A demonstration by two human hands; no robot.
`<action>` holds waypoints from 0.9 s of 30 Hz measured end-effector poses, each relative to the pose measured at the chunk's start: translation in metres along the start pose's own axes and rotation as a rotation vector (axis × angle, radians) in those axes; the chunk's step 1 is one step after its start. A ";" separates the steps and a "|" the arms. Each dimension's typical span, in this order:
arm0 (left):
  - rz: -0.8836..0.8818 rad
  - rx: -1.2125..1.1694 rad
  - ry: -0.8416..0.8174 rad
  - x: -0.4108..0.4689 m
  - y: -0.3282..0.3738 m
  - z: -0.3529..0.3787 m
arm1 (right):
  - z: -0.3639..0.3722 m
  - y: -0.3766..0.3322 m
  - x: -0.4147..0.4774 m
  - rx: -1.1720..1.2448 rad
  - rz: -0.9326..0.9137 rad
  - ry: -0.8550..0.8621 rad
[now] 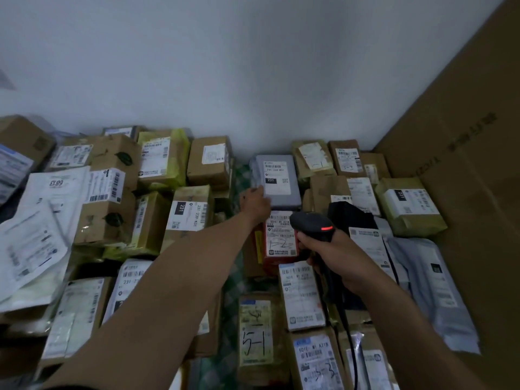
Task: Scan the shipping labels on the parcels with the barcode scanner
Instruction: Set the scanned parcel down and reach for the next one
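Note:
A grey parcel (284, 190) with a white shipping label (276, 175) lies against the back wall. My left hand (254, 202) reaches far forward and grips its near left corner. My right hand (334, 258) holds the handle of a black barcode scanner (312, 225), whose red light glows on top. The scanner's head points toward the grey parcel and hovers above a red parcel (278, 240) with a marked label. Its black cable (347, 330) hangs down over the near parcels.
Several cardboard boxes and bagged parcels with labels cover the surface, such as a box marked 231 (190, 212) on the left and white mailers (42, 220) at far left. A large cardboard sheet (464, 164) stands on the right. A white wall (253, 66) closes the back.

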State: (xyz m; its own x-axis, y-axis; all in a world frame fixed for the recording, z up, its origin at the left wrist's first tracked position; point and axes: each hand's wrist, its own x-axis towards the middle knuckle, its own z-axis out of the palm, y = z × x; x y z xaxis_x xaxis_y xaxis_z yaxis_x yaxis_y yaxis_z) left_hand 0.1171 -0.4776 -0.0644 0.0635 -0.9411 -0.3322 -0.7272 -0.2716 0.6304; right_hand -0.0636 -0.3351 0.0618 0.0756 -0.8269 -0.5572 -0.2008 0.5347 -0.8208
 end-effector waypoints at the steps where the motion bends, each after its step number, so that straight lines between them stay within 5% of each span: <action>1: 0.018 -0.049 0.023 -0.011 0.001 -0.002 | 0.001 0.000 -0.004 0.010 -0.003 -0.007; 7: 0.151 -0.236 0.149 -0.114 0.004 -0.018 | 0.009 0.001 -0.042 0.046 -0.045 -0.067; 18: 0.045 0.102 0.491 -0.198 -0.068 -0.088 | 0.047 0.011 -0.096 0.001 -0.073 -0.188; 27: -0.210 0.031 0.339 -0.178 -0.091 -0.112 | 0.059 0.015 -0.100 -0.046 -0.075 -0.155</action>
State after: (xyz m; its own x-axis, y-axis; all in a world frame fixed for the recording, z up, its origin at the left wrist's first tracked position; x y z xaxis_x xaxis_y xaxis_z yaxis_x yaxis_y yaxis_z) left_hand 0.2483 -0.3074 0.0157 0.4310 -0.8805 -0.1976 -0.6944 -0.4634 0.5505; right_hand -0.0161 -0.2341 0.0983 0.2407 -0.8256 -0.5104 -0.2333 0.4612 -0.8561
